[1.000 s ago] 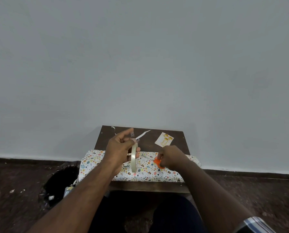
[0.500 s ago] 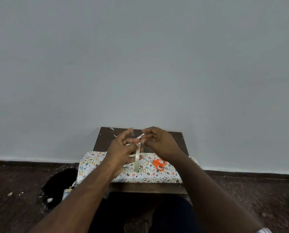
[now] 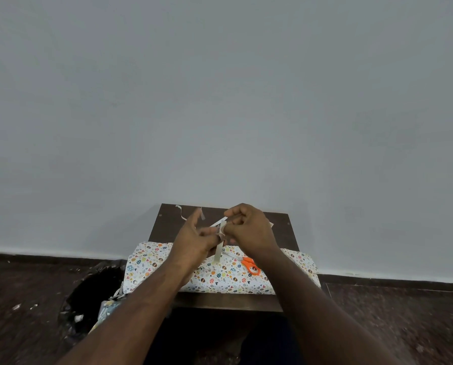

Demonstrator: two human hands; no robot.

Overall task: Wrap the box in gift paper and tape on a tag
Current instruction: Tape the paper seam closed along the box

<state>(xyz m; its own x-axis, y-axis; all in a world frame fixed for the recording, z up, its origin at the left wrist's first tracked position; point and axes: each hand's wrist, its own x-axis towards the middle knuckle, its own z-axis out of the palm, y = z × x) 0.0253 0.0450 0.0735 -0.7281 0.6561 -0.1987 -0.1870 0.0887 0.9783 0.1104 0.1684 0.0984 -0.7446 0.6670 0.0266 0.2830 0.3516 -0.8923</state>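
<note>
Scissors [image 3: 250,265] on wrapped box [image 3: 220,277]; right hand [image 3: 249,229] apparently hides tag.

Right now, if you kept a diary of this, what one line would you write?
step: pulling tape | left hand: holds tape roll | right hand: pinches tape end | scissors: on wrapped box | tag: hidden

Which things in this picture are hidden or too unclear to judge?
- Tag: head view, almost wholly behind the right hand; only a pale corner may show.
- Tape roll: seen edge-on under the left hand; the free end and each hand's grip on it are too small to tell.
- Wrapped box: forearms cover its middle; seams and tape not visible.
- Scissors: blades partly behind the right wrist.
- Bin: contents dark.
</note>
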